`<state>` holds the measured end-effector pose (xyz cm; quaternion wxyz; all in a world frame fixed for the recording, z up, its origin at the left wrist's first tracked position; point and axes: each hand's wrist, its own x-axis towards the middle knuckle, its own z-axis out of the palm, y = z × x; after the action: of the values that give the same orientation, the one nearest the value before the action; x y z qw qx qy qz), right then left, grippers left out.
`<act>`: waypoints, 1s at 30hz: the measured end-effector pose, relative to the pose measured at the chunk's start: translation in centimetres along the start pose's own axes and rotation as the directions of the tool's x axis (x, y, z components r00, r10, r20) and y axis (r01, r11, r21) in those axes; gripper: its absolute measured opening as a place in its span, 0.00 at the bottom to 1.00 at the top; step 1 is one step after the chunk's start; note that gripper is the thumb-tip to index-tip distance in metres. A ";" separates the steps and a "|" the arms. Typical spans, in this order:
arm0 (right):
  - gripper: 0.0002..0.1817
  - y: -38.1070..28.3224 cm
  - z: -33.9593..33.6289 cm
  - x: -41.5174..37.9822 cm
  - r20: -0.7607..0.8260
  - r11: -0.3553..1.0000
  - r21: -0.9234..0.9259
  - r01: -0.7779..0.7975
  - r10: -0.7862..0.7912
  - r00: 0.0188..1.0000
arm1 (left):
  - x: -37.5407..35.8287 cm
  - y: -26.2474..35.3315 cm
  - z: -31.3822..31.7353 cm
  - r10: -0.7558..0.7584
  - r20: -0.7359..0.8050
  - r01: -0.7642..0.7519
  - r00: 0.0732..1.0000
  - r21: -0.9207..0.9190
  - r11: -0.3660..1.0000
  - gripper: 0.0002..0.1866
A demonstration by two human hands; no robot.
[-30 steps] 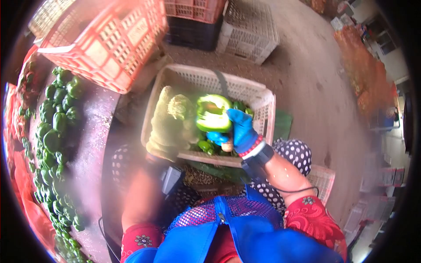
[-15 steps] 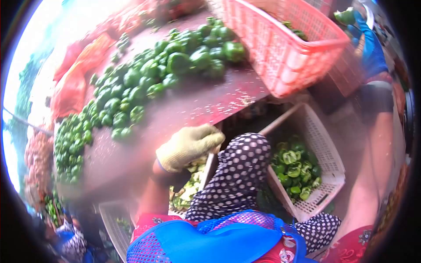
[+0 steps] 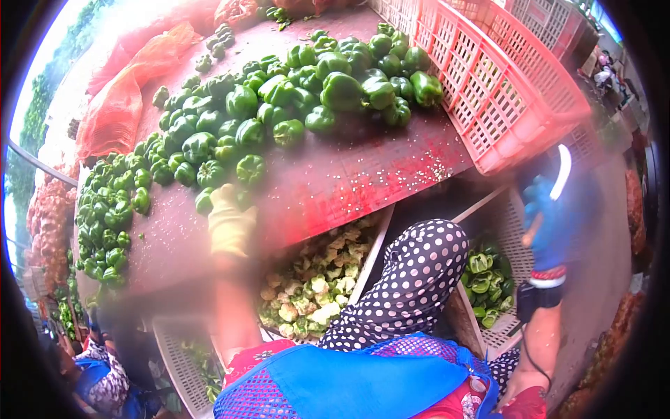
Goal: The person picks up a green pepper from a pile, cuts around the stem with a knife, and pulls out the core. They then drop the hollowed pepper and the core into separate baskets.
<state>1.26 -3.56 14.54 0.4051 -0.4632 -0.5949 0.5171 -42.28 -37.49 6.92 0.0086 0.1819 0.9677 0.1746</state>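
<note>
My left hand (image 3: 232, 225), in a yellow glove, is over the red table at the front of the green pepper pile (image 3: 241, 101). Its blurred fingers are beside a pepper (image 3: 204, 201); whether they grip it cannot be made out. On the right, my right hand (image 3: 551, 222) wears a blue glove and is closed on a curved white tool (image 3: 562, 171), below the pink crate. Between my knees and the table lies a heap of pale green pieces (image 3: 307, 297). Cut green peppers (image 3: 486, 283) lie in a crate right of my knee.
The pink crate (image 3: 499, 91) stands at the table's right end. Orange netting (image 3: 115, 115) lies at the back left of the table (image 3: 349, 188). Another person (image 3: 105, 377) is at the lower left. A light crate (image 3: 178, 370) stands near my left side.
My left hand has moved left and forward to the peppers. My right hand has come down and inward; the green pepper piece near it is no longer seen. The view has shifted.
</note>
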 end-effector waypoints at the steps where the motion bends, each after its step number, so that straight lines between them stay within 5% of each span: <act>1: 0.19 0.3 0.7 -1.0 0.026 0.998 0.052 -0.029 0.028 0.999 | 0.1 0.6 0.0 0.031 0.040 -0.030 0.999 -0.040 0.999 0.39; 12: 0.15 5.1 -3.3 -8.0 0.181 0.960 0.176 -0.216 0.184 0.966 | -2.3 5.3 -0.9 0.092 0.377 -0.150 0.921 0.128 0.980 0.46; 16: 0.15 7.2 -6.6 -9.4 0.117 0.947 0.170 -0.273 0.255 0.960 | -3.7 6.1 -0.9 0.330 0.400 -0.416 0.855 0.146 0.898 0.38; 18: 0.14 7.9 -8.0 -10.1 0.104 0.942 0.191 -0.277 0.261 0.960 | -4.2 7.0 -0.6 0.323 0.427 -0.308 0.845 -0.105 0.945 0.28; 19: 0.15 8.2 -8.5 -10.3 0.105 0.944 0.182 -0.277 0.261 0.960 | -3.6 7.5 0.3 0.244 0.466 -0.083 0.850 -0.338 0.938 0.23; 21: 0.16 8.9 -9.1 -10.6 0.097 0.948 0.157 -0.278 0.266 0.959 | -4.3 12.2 -0.6 0.192 0.615 0.375 0.765 -0.667 0.643 0.08; 24: 0.16 8.5 -9.5 -10.4 0.150 0.955 0.125 -0.270 0.250 0.956 | -5.1 18.0 2.9 0.462 0.521 0.215 0.717 -0.796 0.565 0.10; 25: 0.17 9.1 -9.8 -10.2 0.178 0.957 0.126 -0.260 0.236 0.955 | -6.3 21.3 3.3 0.441 0.519 0.277 0.732 -0.818 0.503 0.12; 26: 0.17 9.4 -10.2 -10.1 0.211 0.960 0.129 -0.250 0.219 0.952 | -6.3 23.4 5.4 0.391 0.436 0.146 0.811 -0.797 0.586 0.15; 28: 0.18 9.3 -11.5 -10.4 0.198 0.935 0.153 -0.321 0.289 0.936 | -5.2 25.8 10.0 0.528 0.129 -0.396 0.839 -0.521 0.756 0.28; 30: 0.18 10.2 -12.7 -10.5 0.151 0.919 0.183 -0.350 0.326 0.933 | -7.8 29.6 10.0 0.577 0.171 -0.548 0.798 -0.189 0.815 0.45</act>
<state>17.39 -10.32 6.19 0.3196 -0.4831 -0.4718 0.6647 -23.90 -11.03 7.23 0.0756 0.4786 0.8491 0.2105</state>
